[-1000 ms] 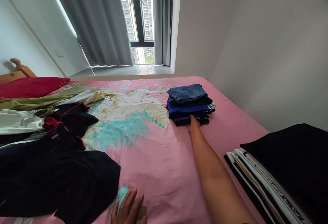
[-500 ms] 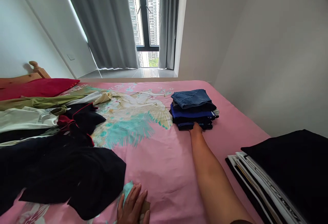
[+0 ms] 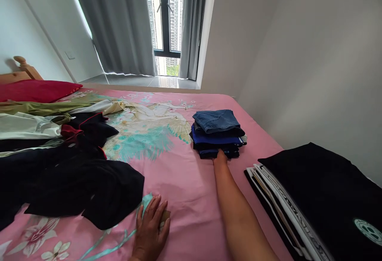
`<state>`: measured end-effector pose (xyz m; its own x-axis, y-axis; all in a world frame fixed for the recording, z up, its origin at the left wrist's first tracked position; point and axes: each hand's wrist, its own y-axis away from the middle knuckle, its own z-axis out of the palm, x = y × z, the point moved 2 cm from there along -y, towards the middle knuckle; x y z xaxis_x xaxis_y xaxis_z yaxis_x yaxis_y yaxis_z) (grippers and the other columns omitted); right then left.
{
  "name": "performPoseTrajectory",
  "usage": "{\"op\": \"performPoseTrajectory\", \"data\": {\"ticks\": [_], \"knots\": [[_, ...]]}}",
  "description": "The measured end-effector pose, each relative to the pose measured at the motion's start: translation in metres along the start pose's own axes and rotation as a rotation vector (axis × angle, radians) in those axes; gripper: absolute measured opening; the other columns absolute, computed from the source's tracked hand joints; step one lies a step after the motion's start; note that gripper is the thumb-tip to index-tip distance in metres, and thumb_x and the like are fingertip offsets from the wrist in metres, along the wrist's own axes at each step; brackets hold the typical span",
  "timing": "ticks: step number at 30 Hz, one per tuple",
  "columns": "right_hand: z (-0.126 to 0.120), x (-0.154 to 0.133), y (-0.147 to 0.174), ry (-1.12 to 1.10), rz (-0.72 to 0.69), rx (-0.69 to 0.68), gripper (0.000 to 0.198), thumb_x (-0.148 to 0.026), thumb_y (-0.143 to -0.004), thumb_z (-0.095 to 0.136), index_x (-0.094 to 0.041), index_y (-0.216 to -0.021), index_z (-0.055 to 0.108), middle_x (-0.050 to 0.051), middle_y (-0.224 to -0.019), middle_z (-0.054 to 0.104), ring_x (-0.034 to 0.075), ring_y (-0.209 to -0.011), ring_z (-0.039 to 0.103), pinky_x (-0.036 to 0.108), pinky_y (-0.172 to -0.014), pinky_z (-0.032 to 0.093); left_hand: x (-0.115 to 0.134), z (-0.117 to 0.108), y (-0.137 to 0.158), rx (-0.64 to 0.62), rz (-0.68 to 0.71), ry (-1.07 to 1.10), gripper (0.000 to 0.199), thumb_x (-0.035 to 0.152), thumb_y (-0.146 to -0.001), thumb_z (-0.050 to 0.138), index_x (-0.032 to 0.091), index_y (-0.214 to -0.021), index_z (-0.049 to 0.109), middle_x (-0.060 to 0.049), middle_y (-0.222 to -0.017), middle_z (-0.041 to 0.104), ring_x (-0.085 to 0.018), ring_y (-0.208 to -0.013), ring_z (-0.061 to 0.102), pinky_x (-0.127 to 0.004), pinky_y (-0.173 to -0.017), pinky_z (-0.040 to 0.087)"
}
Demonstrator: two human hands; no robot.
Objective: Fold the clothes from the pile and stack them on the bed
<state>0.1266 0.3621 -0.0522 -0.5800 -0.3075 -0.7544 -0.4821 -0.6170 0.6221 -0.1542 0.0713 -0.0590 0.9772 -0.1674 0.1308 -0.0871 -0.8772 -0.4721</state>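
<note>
A stack of folded clothes point(image 3: 216, 122), with blue denim on top and dark and royal blue layers below, sits on the pink bedsheet point(image 3: 182, 185). My right hand point(image 3: 221, 156) reaches forward and grips the near bottom edge of that stack. Its fingers are mostly hidden in or under the lowest layers. Lying flat on the sheet, fingers stretched, my left hand point(image 3: 152, 225) holds nothing. Just left of it is a spread black garment point(image 3: 116, 191).
A tall pile of folded clothes with black fabric on top point(image 3: 316, 181) stands at the right. Unfolded garments, including a white one point(image 3: 26, 125) and an olive one point(image 3: 44, 108), lie left near a red pillow point(image 3: 38, 90). Grey curtains point(image 3: 113, 26) frame the window beyond.
The folded stack, with my right hand on it, has come slightly nearer across the sheet. My left hand stays flat on the bed. The whole view has shifted a little.
</note>
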Motion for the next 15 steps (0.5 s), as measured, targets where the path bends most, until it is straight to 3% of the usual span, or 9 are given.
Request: {"op": "performPoseTrajectory", "data": {"ticks": [8,12,15], "knots": [[-0.037,0.013,0.033,0.025,-0.027,0.020,0.051,-0.028,-0.078,0.060,-0.020,-0.123,0.040,0.009,-0.108,0.058,0.019,-0.091,0.063,0.040,-0.073,0.057,0.003,-0.006,0.001,-0.002,-0.028,0.059,0.042,0.030,-0.084,0.052,0.027,-0.126,0.055,-0.007,-0.137,0.051,-0.024,-0.128,0.044,-0.047,-0.112,0.016],[-0.053,0.025,0.059,0.084,-0.181,-0.023,0.036,-0.032,-0.081,0.054,-0.015,-0.113,0.047,0.009,-0.100,0.059,0.017,-0.088,0.063,0.036,-0.074,0.057,0.006,-0.011,0.000,-0.024,-0.079,0.148,0.041,0.027,-0.084,0.051,0.027,-0.124,0.056,-0.007,-0.136,0.051,-0.024,-0.129,0.042,-0.050,-0.112,0.016],[-0.074,0.053,0.098,0.157,-0.333,-0.100,0.038,-0.026,-0.077,0.054,-0.014,-0.113,0.048,0.008,-0.105,0.059,0.016,-0.096,0.060,0.033,-0.088,0.052,0.012,-0.021,0.003,-0.072,-0.154,0.237,0.040,0.027,-0.082,0.053,0.026,-0.122,0.057,-0.008,-0.136,0.051,-0.025,-0.130,0.040,-0.051,-0.113,0.014]]}}
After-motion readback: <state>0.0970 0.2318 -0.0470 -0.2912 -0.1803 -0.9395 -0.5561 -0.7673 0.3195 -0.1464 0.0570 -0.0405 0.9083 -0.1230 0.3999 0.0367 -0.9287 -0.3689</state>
